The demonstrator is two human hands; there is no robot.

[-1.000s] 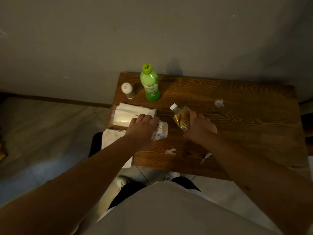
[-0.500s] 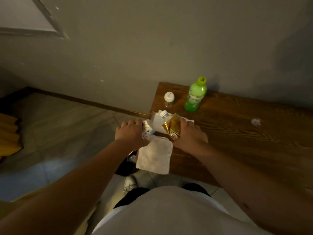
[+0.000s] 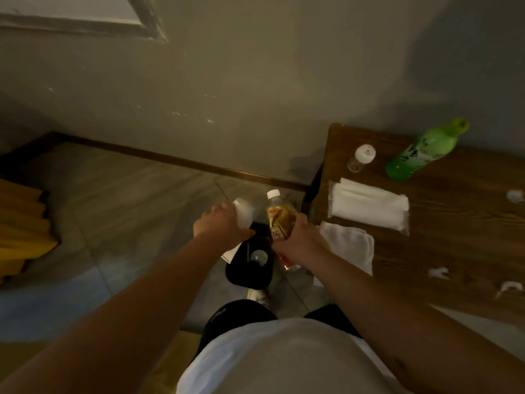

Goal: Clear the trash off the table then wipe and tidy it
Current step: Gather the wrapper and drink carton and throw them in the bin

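Left hand: my left hand [image 3: 224, 224] has its fingers curled round a small crumpled white plastic bottle [image 3: 243, 213], held out over the floor, left of the table.
Right hand: my right hand [image 3: 301, 240] has its fingers wrapped round a clear plastic bottle with a gold label and white cap [image 3: 279, 223], cap pointing away from me.
Black bin: a black trash bin [image 3: 250, 270] stands on the floor beneath both hands, just beside the table's left end; something round and pale lies inside it.
Table: the dark brown wooden table [image 3: 454, 237] sits against the wall at right.
On the table: a white tissue pack in clear wrap [image 3: 368, 206], a white folded cloth [image 3: 350, 245] hanging over the near edge, a small clear shaker with a white lid [image 3: 361, 158], a green plastic bottle with a yellow-green cap [image 3: 426, 150].
Scraps: 3 small white paper scraps [image 3: 439, 273] lie apart on the right part of the table.
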